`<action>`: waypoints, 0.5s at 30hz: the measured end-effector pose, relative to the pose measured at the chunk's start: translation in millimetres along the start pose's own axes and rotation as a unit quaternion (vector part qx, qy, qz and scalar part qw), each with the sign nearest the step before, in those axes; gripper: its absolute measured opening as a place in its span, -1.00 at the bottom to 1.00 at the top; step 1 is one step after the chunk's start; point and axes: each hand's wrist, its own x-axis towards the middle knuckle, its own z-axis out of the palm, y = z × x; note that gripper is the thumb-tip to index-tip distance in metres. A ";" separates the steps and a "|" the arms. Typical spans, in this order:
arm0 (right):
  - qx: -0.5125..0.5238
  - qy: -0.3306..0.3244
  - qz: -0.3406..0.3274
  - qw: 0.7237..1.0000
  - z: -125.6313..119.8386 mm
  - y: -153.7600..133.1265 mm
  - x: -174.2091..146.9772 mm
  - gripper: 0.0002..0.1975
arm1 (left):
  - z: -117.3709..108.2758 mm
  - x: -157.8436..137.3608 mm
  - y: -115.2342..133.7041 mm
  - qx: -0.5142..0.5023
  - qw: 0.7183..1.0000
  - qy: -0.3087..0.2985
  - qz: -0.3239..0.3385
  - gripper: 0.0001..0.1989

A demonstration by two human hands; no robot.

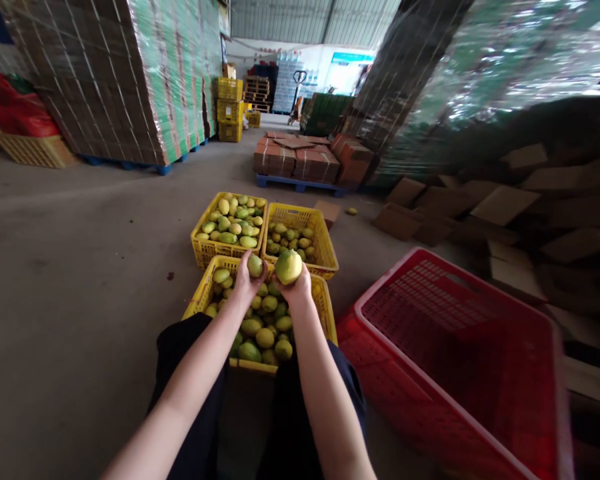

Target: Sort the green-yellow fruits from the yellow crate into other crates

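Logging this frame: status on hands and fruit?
Left hand shut on small mango. Right hand shut on larger mango. Both above the near yellow crate. Nothing in the way.

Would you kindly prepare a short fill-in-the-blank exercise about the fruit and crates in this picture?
1. Each hand, left hand and right hand, holds one ____.
2. The three fruit-filled crates, like the nearest crate, are coloured ____.
3. The large red crate lies on the person's ____ side.
4. The far pallet carrying brown boxes is coloured ____.

Missing words: fruit; yellow; right; blue
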 end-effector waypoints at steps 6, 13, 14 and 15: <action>0.028 0.065 0.015 0.997 26.3 -9.8 -20.1 -0.73 | 9.6 -16.5 -0.8 -0.024 0.998 -0.050 0.017 -0.80; 0.084 0.008 -0.030 0.996 23.9 -17.4 -46.4 -0.69 | 5.3 -20.9 -5.0 -0.142 0.983 -0.111 0.048 -0.73; 0.083 0.003 -0.037 0.996 20.0 -19.3 -46.7 -0.71 | 5.0 -22.7 -7.8 -0.148 0.982 -0.113 0.039 -0.70; 0.079 0.001 -0.042 0.996 16.3 -21.2 -46.2 -0.72 | 5.4 -25.0 -10.7 -0.153 0.981 -0.117 0.031 -0.65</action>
